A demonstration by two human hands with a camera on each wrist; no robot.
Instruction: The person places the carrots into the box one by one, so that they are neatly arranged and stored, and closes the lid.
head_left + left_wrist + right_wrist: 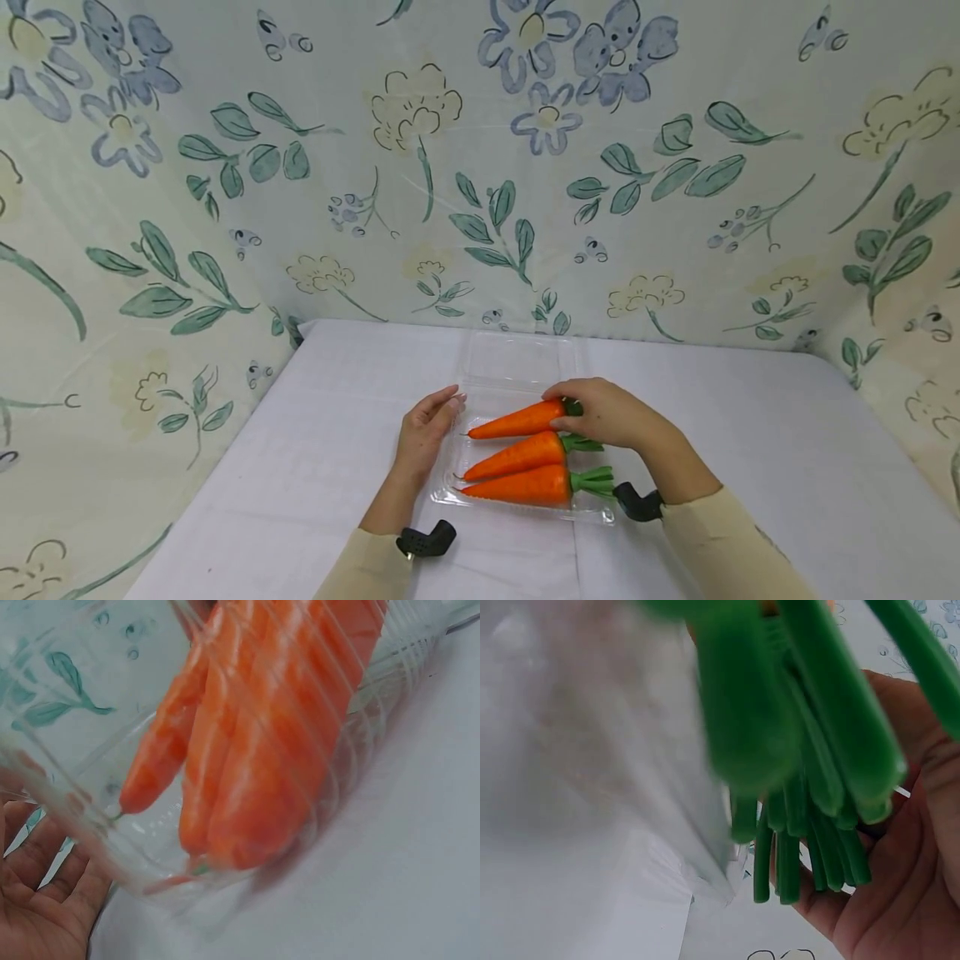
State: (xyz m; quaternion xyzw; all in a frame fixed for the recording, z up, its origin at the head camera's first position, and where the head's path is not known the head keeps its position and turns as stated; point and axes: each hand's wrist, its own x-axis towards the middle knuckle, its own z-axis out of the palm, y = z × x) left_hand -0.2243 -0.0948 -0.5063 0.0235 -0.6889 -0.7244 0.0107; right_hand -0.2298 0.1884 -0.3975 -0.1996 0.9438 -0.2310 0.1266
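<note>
Three orange carrots with green stems lie in a clear plastic clamshell container (pixel 600 516). The farthest carrot (pixel 513 420) has its stem end in my right hand (pixel 606 412), thumb and fingers around it. Closer to me are the middle carrot (pixel 517 457) and the nearest carrot (pixel 521 487), tips to the left. My left hand (pixel 422 437) is at the container's left edge, its fingers stretched along the side wall. In the left wrist view the carrots show through the ribbed plastic. Green stems (pixel 810 742) fill the right wrist view beside my right palm (pixel 900 892).
The container's clear lid (pixel 519 360) is folded back, away from me. A white cloth covers the table (pixel 315 467). Behind it hangs a floral curtain (pixel 465 150). Black wrist devices (pixel 426 540) sit on both forearms.
</note>
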